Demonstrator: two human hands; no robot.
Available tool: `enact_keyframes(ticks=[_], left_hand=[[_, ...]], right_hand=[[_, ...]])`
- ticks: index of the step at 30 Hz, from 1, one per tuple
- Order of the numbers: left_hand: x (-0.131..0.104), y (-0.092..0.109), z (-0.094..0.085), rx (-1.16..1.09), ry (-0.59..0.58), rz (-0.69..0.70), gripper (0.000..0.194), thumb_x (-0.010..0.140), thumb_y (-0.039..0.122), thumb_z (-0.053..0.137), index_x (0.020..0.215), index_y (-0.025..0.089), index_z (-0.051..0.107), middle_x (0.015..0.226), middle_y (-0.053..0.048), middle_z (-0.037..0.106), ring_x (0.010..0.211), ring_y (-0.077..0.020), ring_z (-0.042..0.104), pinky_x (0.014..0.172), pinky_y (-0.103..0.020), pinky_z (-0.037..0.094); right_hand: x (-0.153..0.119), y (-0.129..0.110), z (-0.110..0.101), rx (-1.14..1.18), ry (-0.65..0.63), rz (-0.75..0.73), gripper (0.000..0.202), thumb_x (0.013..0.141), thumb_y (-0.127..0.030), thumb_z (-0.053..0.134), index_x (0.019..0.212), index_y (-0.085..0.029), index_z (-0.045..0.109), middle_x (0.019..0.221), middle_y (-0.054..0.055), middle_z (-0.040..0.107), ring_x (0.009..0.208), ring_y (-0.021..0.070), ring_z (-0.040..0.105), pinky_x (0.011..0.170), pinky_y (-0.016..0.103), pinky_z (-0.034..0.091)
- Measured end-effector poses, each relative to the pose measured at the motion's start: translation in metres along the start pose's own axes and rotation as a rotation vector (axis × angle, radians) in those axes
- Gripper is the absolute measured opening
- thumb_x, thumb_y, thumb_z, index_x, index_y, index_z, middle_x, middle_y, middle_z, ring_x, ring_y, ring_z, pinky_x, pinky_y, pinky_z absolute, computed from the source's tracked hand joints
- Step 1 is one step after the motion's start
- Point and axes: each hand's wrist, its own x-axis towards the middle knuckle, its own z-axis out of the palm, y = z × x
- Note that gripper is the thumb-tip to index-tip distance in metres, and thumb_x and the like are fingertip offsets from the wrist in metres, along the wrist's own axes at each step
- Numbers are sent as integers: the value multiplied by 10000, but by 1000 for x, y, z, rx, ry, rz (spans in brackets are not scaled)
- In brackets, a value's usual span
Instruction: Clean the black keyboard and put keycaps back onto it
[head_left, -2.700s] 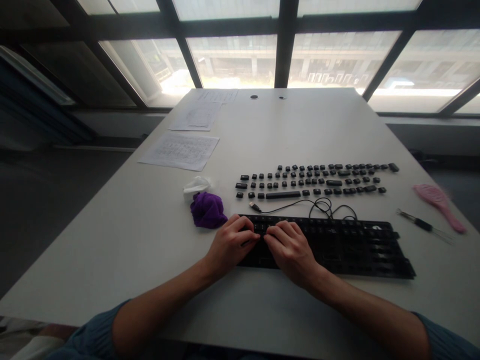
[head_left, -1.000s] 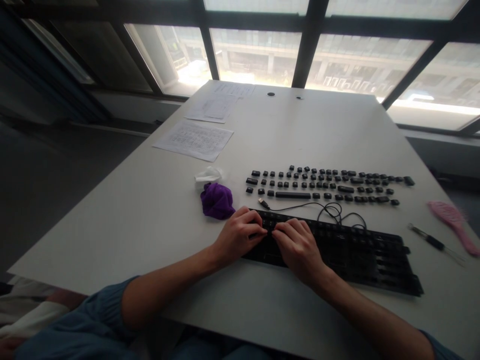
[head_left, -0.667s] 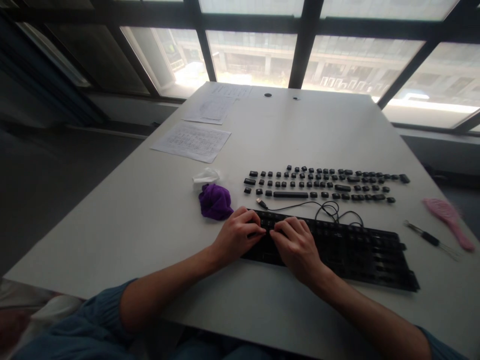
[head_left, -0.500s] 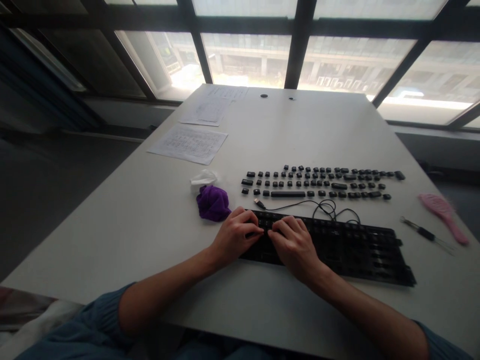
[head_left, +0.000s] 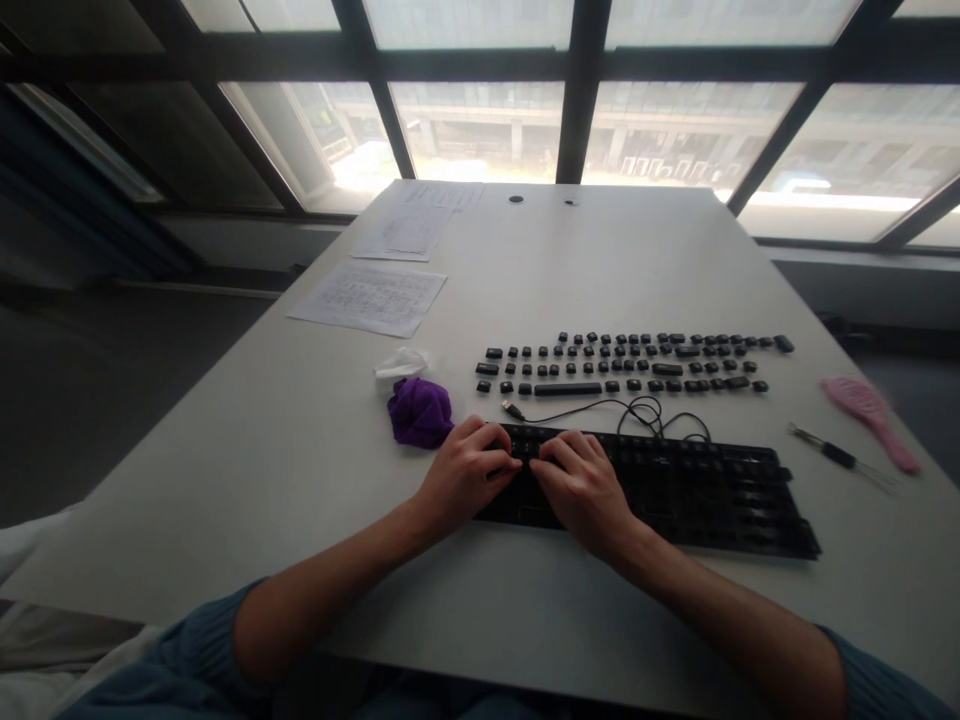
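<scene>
A black keyboard (head_left: pixel 720 500) with most of its keycaps off lies near the table's front edge. My left hand (head_left: pixel 469 468) rests at its left end, fingers curled and thumb and fingertips brought together at the upper rows. Close beside it, my right hand (head_left: pixel 581 485) bends over the same part, its fingertips pinched and pointing toward the left hand. Anything between the fingertips is too small and dark to make out. Behind the keyboard, loose black keycaps (head_left: pixel 652 369) are laid out in rows, with the long space bar (head_left: pixel 568 389) in the nearest row.
A USB cable (head_left: pixel 570 412) coils behind the keyboard. Left of it are a purple cloth (head_left: pixel 420 412) and crumpled white tissue (head_left: pixel 401 366). Rightward lie a keycap puller (head_left: pixel 838 456) and a pink hairbrush (head_left: pixel 870 415). Printed sheets (head_left: pixel 371 298) lie at the back left.
The camera view has shifted slightly, moving the table contents a little left in the picture. Both hands stay at the keyboard's left end with nearly the same finger pose.
</scene>
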Motion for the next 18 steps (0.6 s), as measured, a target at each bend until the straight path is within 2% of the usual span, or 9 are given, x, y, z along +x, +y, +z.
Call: enact_keyframes(ticks=[8,12,18], left_hand=[[2,0,-3,26,-33,-43,115,900,222,724,800,215,779,897,-56,617,871,-202,518,772,-341,493],[-1,2,-2,3,-1,-49,82,913,238,710,896,222,788,900,-56,600,885,-204,521,790,-343,501],[0,5,-5,-68,87,-61,108,947,223,656,891,187,742,921,-59,594,910,-202,526,823,-349,496]], right_hand=[[1,0,-2,-25,-3,-8,110,929,-134,664,854,-202,705,891,53,657,899,216,515,787,369,414],[0,0,-1,-20,2,10,96,931,-154,672,867,-210,716,895,49,662,902,210,522,793,366,418],[-1,0,-2,55,37,32,146,966,-169,623,862,-210,717,895,51,677,908,210,524,813,369,421]])
